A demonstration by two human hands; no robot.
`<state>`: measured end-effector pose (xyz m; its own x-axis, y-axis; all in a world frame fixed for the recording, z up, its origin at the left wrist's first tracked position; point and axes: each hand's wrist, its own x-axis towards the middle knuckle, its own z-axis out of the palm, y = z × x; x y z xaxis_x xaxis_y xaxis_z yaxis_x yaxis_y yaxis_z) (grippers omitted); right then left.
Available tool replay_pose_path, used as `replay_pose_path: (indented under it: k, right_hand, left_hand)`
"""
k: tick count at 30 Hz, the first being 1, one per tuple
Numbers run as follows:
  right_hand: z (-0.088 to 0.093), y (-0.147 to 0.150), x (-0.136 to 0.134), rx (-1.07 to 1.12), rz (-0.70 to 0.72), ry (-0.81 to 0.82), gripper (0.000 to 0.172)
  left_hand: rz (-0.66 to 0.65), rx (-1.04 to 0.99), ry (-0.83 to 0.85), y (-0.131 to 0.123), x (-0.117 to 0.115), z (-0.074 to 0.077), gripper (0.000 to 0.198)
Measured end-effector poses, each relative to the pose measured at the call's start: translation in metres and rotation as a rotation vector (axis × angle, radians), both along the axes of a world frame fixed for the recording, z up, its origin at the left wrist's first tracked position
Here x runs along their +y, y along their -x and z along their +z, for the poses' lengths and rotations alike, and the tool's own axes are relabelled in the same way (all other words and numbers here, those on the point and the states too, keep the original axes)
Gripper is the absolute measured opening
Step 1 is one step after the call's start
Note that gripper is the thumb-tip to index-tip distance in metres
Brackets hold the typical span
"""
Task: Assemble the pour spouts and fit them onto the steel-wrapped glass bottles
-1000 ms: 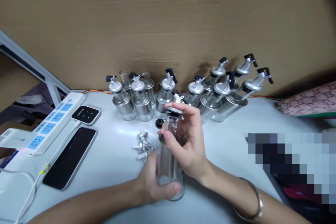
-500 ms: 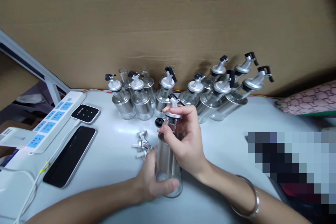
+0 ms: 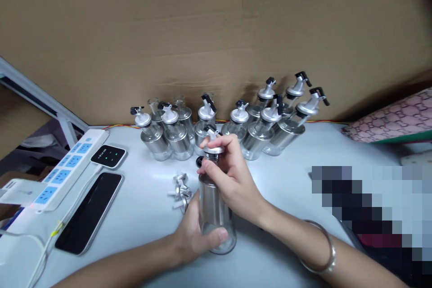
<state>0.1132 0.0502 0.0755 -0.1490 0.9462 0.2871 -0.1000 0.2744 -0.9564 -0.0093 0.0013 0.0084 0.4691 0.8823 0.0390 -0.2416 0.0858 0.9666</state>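
A glass bottle with a steel sleeve point(image 3: 212, 209) stands on the white table point(image 3: 141, 216) in front of me. My left hand point(image 3: 197, 234) is wrapped round its lower half. My right hand point(image 3: 232, 175) is closed round the neck, its fingers pinching the silver spout cap point(image 3: 213, 143) on top of the bottle. Two or three loose silver spout caps point(image 3: 179, 189) lie just left of the bottle. A small black stopper point(image 3: 200, 160) lies behind it.
Several capped bottles point(image 3: 236, 121) stand in a row along the cardboard wall point(image 3: 216, 31). At the left lie a white and blue power strip point(image 3: 64, 168), a small black device with green lights point(image 3: 108, 155) and a black phone point(image 3: 90, 209). A patterned cloth point(image 3: 388, 121) lies at far right.
The cap has come down from tilted above the neck to sitting on the bottle, with my right hand lower on it. The view shifted slightly.
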Motion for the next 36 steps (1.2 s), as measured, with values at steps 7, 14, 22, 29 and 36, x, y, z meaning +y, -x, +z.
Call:
replay_pose_path:
  k: [7,14,22,29,36]
  right_hand:
    - [0.041,-0.022,0.005,0.119,-0.009,0.042,0.066]
    - [0.076,-0.055,0.0,0.096,0.114,0.002,0.044]
    - [0.049,-0.046,0.03,-0.02,-0.38,-0.519,0.043]
    - [0.029,-0.048,0.042,-0.184,-0.393,-0.619,0.042]
    - [0.004,-0.047,0.067,-0.337,-0.365,-0.656,0.042]
  left_hand:
    - [-0.013,0.033,-0.008,0.002,-0.003,-0.003,0.067]
    - [0.003,0.1,-0.013,-0.002,-0.002,-0.003,0.043]
    - [-0.02,0.144,-0.062,-0.002,0.0,-0.006,0.038]
    - [-0.034,0.178,-0.072,-0.003,0.0,-0.005,0.034]
    - [-0.047,0.204,-0.074,-0.002,0.001,-0.005,0.028]
